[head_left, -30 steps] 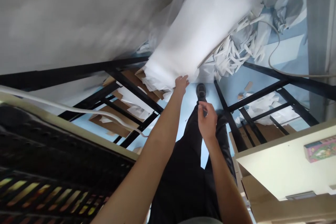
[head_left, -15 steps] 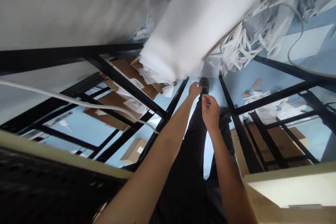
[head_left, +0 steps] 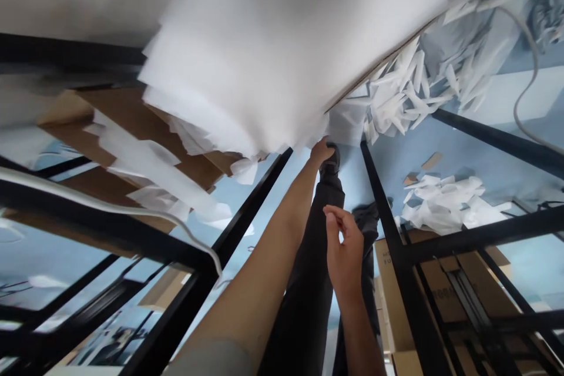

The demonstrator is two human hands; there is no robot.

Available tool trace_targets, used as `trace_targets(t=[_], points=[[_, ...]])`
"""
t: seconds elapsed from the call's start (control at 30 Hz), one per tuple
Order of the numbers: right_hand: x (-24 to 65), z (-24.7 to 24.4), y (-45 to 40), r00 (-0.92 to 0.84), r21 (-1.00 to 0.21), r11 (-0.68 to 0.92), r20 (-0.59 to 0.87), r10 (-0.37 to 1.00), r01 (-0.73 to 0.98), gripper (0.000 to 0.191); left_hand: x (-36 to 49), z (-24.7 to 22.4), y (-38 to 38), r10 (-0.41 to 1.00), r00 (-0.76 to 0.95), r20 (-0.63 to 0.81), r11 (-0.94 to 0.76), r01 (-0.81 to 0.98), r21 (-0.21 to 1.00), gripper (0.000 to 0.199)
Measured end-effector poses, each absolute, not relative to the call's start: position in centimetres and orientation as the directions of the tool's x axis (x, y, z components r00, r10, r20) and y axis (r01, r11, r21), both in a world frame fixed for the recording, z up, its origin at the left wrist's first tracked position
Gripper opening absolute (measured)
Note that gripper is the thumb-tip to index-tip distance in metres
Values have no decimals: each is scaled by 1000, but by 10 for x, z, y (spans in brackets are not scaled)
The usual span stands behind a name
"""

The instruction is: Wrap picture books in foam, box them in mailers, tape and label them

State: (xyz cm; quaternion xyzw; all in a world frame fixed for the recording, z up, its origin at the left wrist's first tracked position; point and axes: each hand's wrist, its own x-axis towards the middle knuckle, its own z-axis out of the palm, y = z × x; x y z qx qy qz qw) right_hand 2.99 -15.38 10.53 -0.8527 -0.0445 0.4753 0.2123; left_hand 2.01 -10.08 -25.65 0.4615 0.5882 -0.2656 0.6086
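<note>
Prob. reach step: L hand by edge of white sheets, can't tell if gripping; R hand pinched narrow, apparently empty. Next move prob. needs sure L grip.

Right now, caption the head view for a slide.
Left hand near white sheets, right hand curled in front of dark trousers.

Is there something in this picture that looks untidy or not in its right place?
Yes. Crumpled white scraps lie loose on the blue floor at right, looking like litter. Beyond them, narrow white strips are heaped messily beside the large white sheets, whose layered edges are uneven.
</note>
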Motion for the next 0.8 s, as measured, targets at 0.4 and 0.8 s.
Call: trace_targets(t=[0.4,0.8], points=[[36,89,-179,523,-363,-912,-824,218,-192,42,21,-262,-121,295,186,-937,380,877,294,83],[10,209,-105,550,-628,-775,-672,497,-67,29,31,-64,-85,554,-228,-801,775,492,396,10]])
